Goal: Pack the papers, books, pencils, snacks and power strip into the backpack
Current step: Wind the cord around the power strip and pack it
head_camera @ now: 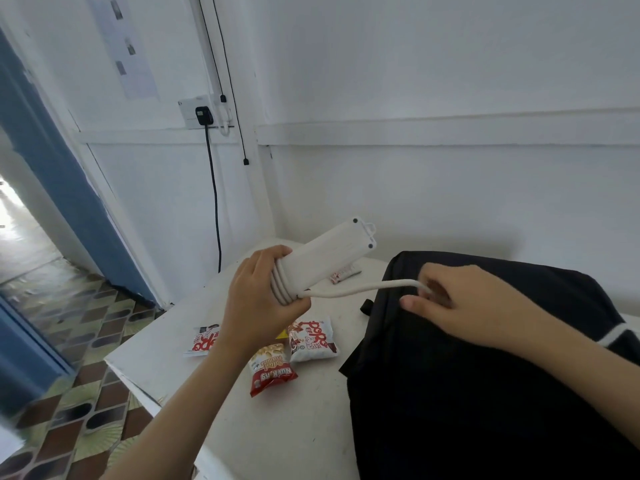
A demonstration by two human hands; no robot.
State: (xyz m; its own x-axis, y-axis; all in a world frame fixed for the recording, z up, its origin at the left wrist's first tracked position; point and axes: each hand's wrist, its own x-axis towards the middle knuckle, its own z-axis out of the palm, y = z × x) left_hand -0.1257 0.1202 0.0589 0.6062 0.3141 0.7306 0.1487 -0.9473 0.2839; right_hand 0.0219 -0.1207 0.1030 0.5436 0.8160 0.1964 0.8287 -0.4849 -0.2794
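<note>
The backpack [467, 393] is cut off by the right and bottom edges, and its opening cannot be made out. The socket face of the power strip [329, 258] is turned away. Its lower end, with the wound turns of the cord [363, 288], is partly covered by the left hand [259, 299]. The cord's free end is hidden inside the right hand [467, 306], so a plug cannot be confirmed. One snack packet [201, 341] is half concealed behind the left forearm. A yellow item [283, 333] is seen only as a corner beside that wrist. A small white and red object [344, 273] behind the strip is partly masked and cannot be identified. Print on the wall sheet [128, 46] is too small to be read.
</note>
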